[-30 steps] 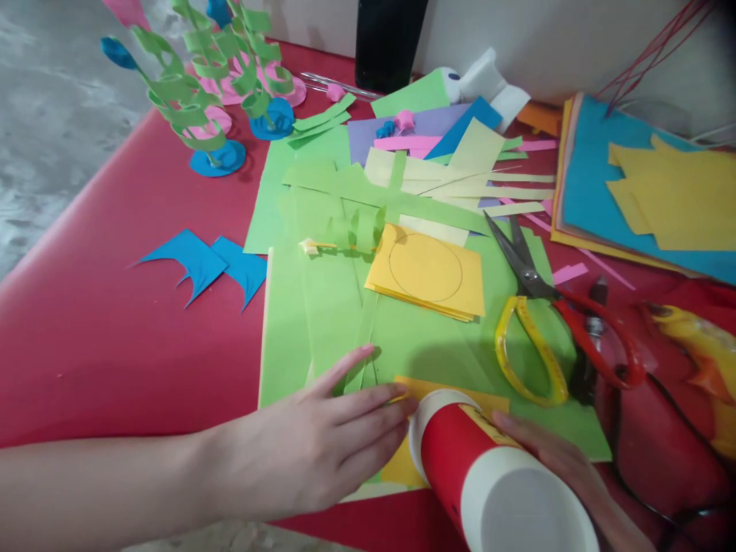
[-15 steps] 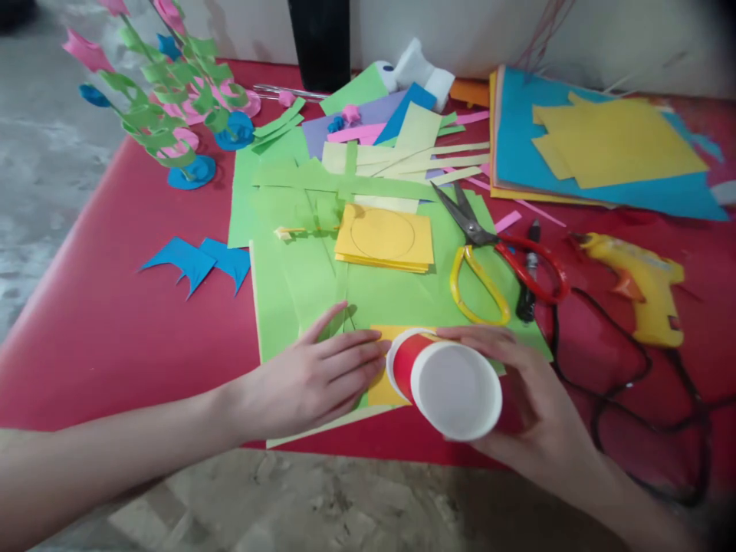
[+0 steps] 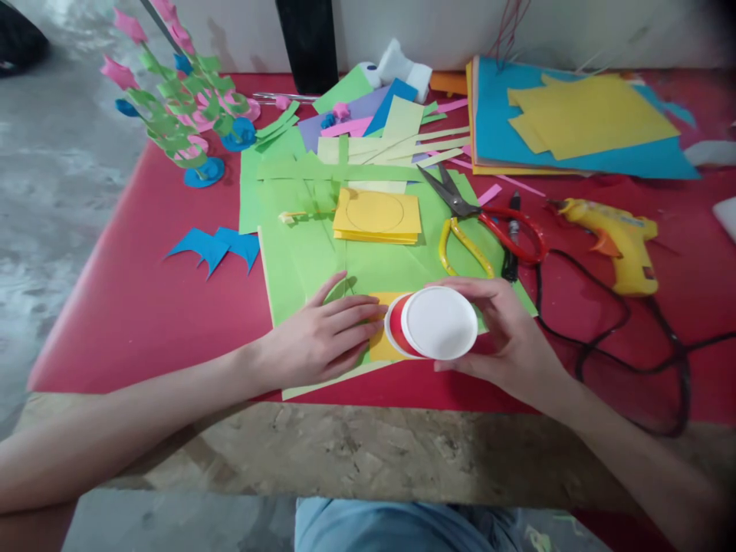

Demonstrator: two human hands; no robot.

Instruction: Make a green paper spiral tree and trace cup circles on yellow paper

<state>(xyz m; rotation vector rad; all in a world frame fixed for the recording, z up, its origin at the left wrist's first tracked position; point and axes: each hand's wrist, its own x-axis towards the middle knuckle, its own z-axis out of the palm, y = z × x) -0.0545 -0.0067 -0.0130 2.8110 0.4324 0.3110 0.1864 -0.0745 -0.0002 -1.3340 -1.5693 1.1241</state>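
Note:
My right hand [image 3: 506, 337] grips a red cylindrical container with white ends [image 3: 440, 322], fingers and thumb curled around its sides. The container stands on a piece of yellow paper [image 3: 376, 349] near the table's front edge, its white round end facing up. My left hand [image 3: 330, 333] lies with fingers stretched out, the fingertips on the left part of that yellow paper beside the container. Beyond my hands, a folded stack of yellow paper with a drawn circle [image 3: 376, 215] rests on large green sheets [image 3: 299, 284].
Scissors [image 3: 460, 211] with red and yellow handles lie beside a black pen [image 3: 511, 238]. A yellow glue gun [image 3: 618, 238] with a black cord is at right. Paper flowers [image 3: 198, 169] stand at back left, near blue paper cutouts [image 3: 212, 247]. Coloured sheets [image 3: 486, 115] are stacked behind.
The view has tilted downward, so the table sits higher in the picture. The container in my right hand now looks more upright. My left hand remains on the yellow paper.

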